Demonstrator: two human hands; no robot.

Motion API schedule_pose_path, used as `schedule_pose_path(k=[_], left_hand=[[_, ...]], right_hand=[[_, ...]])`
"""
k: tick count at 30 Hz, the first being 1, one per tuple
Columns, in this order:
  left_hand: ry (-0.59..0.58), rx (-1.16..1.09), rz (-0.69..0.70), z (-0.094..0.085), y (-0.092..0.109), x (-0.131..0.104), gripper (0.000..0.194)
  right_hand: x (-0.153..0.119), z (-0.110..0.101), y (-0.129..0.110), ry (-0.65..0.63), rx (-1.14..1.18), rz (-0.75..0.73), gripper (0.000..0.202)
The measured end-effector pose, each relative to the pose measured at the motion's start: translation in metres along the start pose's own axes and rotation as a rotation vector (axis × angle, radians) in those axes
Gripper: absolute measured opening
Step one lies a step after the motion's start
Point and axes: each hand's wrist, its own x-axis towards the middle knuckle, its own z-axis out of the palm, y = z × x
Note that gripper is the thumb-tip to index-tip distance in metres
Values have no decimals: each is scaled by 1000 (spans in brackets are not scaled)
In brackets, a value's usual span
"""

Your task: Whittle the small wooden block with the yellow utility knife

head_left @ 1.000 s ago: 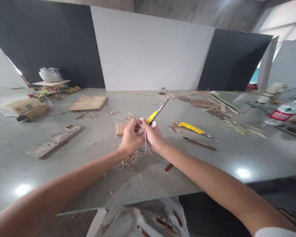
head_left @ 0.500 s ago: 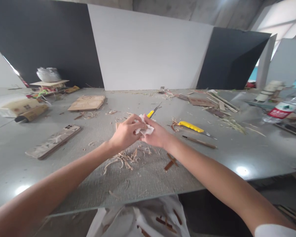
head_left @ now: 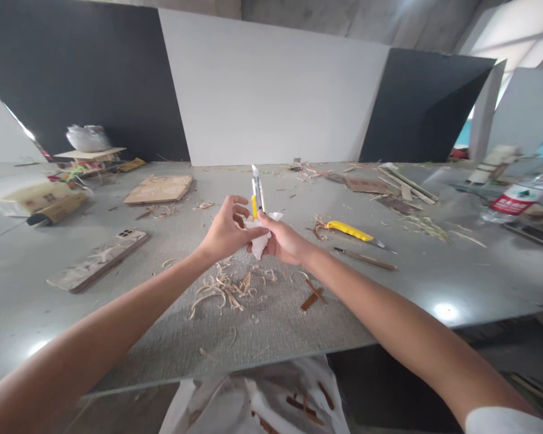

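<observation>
My right hand [head_left: 287, 241] is closed round a yellow utility knife [head_left: 254, 206], whose grey blade end points up and away from me. A crumpled white tissue [head_left: 261, 241] is wrapped about the lower part of the knife, between both hands. Beside it, my left hand [head_left: 226, 228] has its fingers curved and apart, with the thumb lying against the tissue. The knife's lower handle is hidden by the tissue and fingers. Below the hands, curled wood shavings [head_left: 228, 289] lie on the grey table mat.
A second yellow knife [head_left: 350, 231] and a slim wooden-handled tool [head_left: 365, 259] lie to the right. A phone [head_left: 99, 259] and wooden boards [head_left: 159, 189] are on the left. A water bottle [head_left: 516, 199] stands far right. White cloth [head_left: 253, 392] hangs below the table edge [head_left: 208, 374].
The knife has swung from pointing right to pointing nearly straight up, showing more of its length. My left fingers have spread from the tissue.
</observation>
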Motion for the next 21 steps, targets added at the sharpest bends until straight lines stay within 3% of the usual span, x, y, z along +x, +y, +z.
schedule_pose_path(k=[5,10,17,21], left_hand=[[-309,-396,-207,-6,9,3,46],[-460,-634,-285,-10,7,5,46],[-248,-665,-208,-11,0,14,33],[-135,-685,-159,-9,-4,16,24]], right_hand=[[-7,0,-10,-156,-32,-8,42],[-1,3,-2,-26,-10,-22,42],[5,-4,2,72,-20,-113,42],[8,-14,4,347,-254,-221,44]])
